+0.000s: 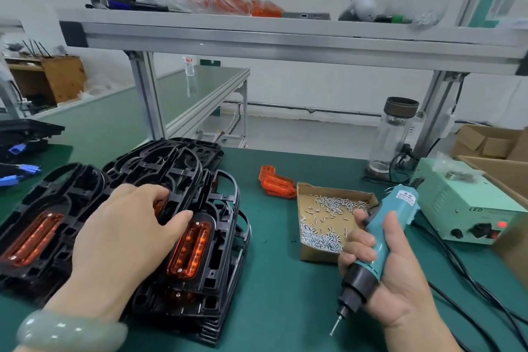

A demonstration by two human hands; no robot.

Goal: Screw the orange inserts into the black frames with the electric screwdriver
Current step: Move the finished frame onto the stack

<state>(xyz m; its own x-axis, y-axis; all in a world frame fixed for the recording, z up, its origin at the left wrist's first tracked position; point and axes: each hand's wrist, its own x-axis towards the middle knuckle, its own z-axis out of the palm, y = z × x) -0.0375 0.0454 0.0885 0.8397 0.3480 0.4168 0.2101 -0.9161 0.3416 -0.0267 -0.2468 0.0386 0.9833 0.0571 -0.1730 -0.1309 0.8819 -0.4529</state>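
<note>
Top black frame [220,263] of the stack sits front-left on the table [285,294]. Its orange insert [190,248] runs long-axis away from the person, tilted right, with a screw head at each end. Left hand [125,226] curls over the frame just beside the insert. Right hand [383,274], well apart to the right, grips the electric screwdriver [380,240], bit pointing down-left.

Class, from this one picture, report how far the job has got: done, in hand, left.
Done: the orange insert in the top black frame shows screws at both ends. In hand: the left hand grips that frame; the right hand holds the electric screwdriver, bit clear of the work. Left: loose orange inserts lie beside the box of screws, unfitted.
</note>
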